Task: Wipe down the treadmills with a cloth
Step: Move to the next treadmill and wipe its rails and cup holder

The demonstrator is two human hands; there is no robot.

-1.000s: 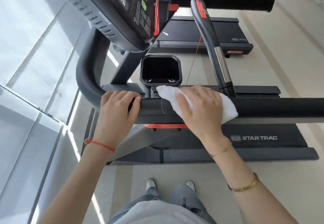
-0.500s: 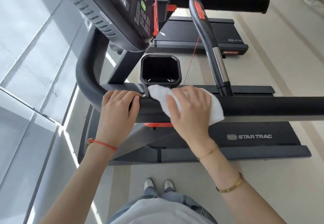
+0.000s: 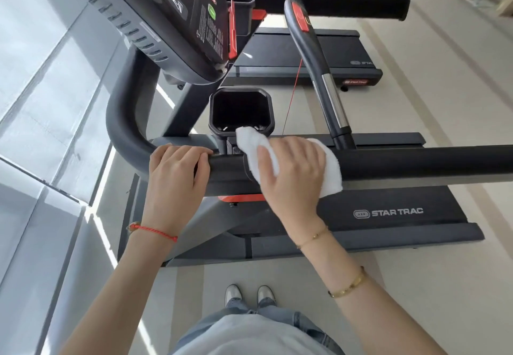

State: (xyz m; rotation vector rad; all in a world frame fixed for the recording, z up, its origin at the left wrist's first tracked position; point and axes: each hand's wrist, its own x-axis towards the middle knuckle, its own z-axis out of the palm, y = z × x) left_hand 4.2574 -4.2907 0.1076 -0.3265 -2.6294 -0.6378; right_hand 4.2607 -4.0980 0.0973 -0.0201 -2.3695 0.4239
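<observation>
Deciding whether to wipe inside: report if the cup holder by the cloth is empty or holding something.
Looks empty: the cup holder shows only a dark, bare interior. The white cloth overlaps its near rim, hiding that corner.

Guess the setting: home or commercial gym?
Most likely a commercial gym. The near treadmill carries Star Trac branding, a second treadmill stands just beyond it, and both face a wall of large windows. The right hand presses a white cloth on the handrail.
</observation>
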